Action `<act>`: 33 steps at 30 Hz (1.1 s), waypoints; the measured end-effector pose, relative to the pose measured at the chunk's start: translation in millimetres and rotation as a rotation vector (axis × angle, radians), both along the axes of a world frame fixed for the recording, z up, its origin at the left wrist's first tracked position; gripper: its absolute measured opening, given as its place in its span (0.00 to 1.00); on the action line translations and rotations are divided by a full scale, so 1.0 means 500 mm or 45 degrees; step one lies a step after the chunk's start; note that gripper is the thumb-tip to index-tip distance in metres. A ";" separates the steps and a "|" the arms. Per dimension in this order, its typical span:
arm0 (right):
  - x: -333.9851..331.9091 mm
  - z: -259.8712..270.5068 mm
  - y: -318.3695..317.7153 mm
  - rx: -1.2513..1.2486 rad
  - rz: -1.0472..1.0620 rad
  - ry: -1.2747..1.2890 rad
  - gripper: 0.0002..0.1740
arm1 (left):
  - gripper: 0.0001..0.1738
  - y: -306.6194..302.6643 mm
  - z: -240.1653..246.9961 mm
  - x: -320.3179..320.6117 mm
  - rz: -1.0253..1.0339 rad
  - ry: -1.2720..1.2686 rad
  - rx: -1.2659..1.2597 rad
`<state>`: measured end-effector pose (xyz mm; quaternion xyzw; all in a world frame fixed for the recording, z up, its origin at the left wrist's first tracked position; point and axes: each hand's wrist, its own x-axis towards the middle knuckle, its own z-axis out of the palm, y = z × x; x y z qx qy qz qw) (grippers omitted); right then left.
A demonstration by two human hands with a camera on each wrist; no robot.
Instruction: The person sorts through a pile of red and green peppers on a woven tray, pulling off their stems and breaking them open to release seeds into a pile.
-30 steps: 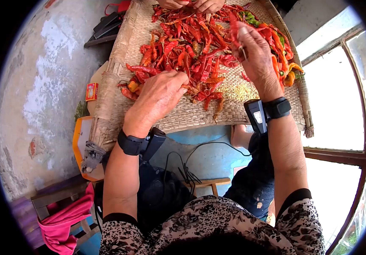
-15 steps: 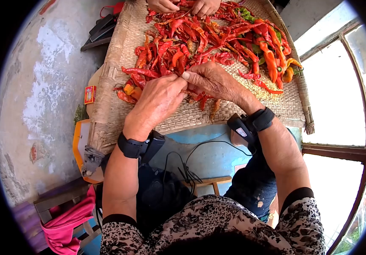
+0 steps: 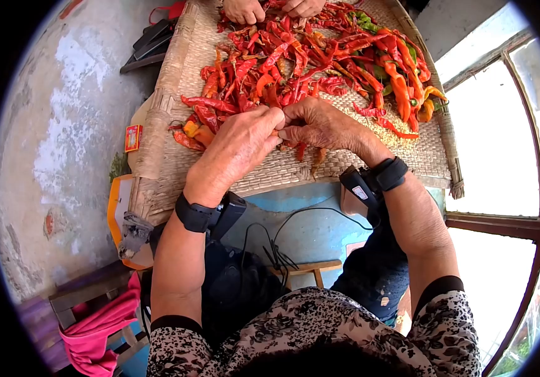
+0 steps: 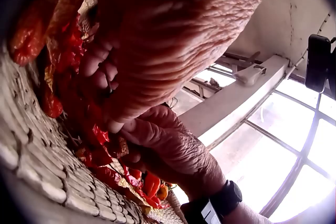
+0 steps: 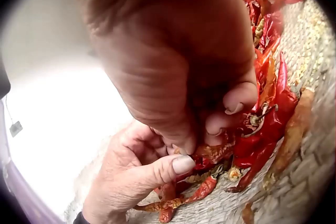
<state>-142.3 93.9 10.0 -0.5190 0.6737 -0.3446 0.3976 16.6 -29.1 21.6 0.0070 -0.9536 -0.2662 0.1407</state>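
Both hands meet at the near side of a heap of red chilies on a woven tray. My left hand has its fingers curled, pinching part of a chili. Against it, my right hand pinches the same piece, a dry orange-brown chili in the right wrist view. The fingertips of the two hands touch or nearly touch. In the left wrist view, the left hand hides much of the chili, and the right hand shows beyond it.
Another person's hands work at the tray's far edge. Larger orange-red peppers and pale seeds lie on the right. A matchbox stands left of the tray, near an orange-edged box. A window is at right.
My right hand has come from the right of the heap, where it held a red chili, to meet my left hand. That chili now lies out on the tray's right side or is hidden; I cannot tell.
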 end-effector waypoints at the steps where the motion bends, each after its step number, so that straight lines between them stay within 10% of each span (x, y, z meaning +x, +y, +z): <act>1: -0.001 0.000 0.000 -0.035 -0.006 0.065 0.11 | 0.12 0.001 0.000 -0.001 0.010 0.009 0.000; 11: -0.073 0.046 0.028 -0.385 -0.380 0.046 0.10 | 0.15 -0.004 -0.005 0.008 0.057 -0.170 -0.183; 17: -0.120 0.026 0.025 -1.064 -0.797 -1.074 0.15 | 0.14 -0.004 -0.012 0.010 0.019 -0.162 -0.199; 21: -0.085 0.005 0.015 -0.472 -0.705 -0.400 0.16 | 0.14 -0.003 -0.021 0.006 0.027 -0.178 -0.229; 33: -0.026 -0.014 0.003 -0.313 -0.109 0.311 0.11 | 0.13 -0.001 -0.016 0.010 0.034 -0.214 -0.238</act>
